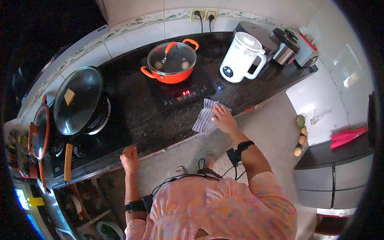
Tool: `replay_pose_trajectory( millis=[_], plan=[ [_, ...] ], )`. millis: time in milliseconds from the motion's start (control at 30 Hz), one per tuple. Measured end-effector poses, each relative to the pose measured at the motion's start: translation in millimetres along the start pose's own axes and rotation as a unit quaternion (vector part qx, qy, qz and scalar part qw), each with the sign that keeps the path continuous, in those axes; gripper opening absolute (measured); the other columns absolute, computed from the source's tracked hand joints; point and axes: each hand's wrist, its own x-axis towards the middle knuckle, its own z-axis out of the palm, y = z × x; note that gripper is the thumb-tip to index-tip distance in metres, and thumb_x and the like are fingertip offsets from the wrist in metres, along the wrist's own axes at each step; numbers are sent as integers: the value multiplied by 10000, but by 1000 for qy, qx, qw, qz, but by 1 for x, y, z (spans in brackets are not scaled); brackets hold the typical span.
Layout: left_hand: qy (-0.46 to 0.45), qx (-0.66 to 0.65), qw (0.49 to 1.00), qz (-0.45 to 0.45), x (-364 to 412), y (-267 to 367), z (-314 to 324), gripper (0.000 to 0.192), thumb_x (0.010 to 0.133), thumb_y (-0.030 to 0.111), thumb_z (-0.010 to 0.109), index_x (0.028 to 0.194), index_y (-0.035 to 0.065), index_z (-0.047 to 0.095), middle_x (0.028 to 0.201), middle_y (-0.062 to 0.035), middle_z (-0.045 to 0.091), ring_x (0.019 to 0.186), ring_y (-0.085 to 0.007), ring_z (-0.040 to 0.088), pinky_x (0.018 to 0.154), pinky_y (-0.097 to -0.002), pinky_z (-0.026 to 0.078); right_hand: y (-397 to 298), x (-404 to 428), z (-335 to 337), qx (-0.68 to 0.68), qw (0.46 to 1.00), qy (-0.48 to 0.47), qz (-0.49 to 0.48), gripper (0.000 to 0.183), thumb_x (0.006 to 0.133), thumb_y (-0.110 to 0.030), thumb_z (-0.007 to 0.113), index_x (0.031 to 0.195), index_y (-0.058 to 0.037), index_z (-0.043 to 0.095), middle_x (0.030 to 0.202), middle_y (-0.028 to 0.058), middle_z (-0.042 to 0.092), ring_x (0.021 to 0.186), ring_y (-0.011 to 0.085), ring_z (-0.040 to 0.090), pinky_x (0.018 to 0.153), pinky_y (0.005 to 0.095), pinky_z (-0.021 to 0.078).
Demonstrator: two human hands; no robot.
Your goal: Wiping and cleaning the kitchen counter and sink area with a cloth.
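Observation:
My right hand (224,118) lies on a purple-and-white striped cloth (205,116), pressing it to the dark speckled countertop (141,117) by the front edge. Part of the cloth hangs over that edge. My left hand (129,158) is curled into a fist at the counter's front edge, with nothing visible in it. Beyond the cloth, an orange pot (175,77) with a glass lid (171,60) stands on a black induction cooker (187,96) whose red display is lit. To the right of the cooker is a white electric jug (241,60) with its handle turned right.
A wok with a glass lid (79,99) sits on the hob at left, its wooden handle (68,162) reaching over the front edge. A smaller lidded pan (42,132) leans beside it. Pressure cooker (285,48) stands back right. Vegetables (302,139) lie on the floor at right.

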Motion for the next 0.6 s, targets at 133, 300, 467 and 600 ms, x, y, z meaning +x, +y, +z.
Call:
replay_pose_trajectory(
  millis=[133, 300, 467, 600],
  plan=[
    [-44, 3, 999, -30, 2, 14, 8, 106, 704, 74, 552, 641, -11, 546, 640, -168, 538, 577, -311, 534, 512, -345, 412, 8, 0, 11, -5, 999, 6, 40, 524, 782, -364, 461, 1191, -46, 386, 1288, 118, 304, 1174, 325, 275, 953, 448, 228],
    [-42, -44, 998, 27, 2, 5, 28, 113, 708, 88, 552, 645, -5, 556, 588, -173, 517, 535, -320, 514, 483, -356, 393, -29, -6, 5, -35, 999, 9, -31, 536, 772, -397, 468, 1181, -56, 402, 1287, 126, 303, 1164, 362, 273, 926, 493, 244],
    [-90, -42, 995, 19, 7, 14, 38, 108, 716, 100, 553, 687, 0, 583, 610, -175, 532, 580, -325, 540, 507, -358, 416, -71, -5, -3, 31, 991, -19, -127, 457, 754, -381, 498, 1172, -208, 436, 1294, 108, 300, 1186, 346, 253, 951, 476, 227],
    [-138, -19, 989, 58, 14, 24, 40, 111, 719, 110, 557, 708, 5, 591, 646, -175, 550, 630, -321, 562, 528, -346, 437, -49, -3, 7, 46, 994, 20, -100, 427, 745, -368, 516, 1147, -232, 462, 1289, 47, 321, 1178, 332, 269, 955, 468, 226]
  ],
)
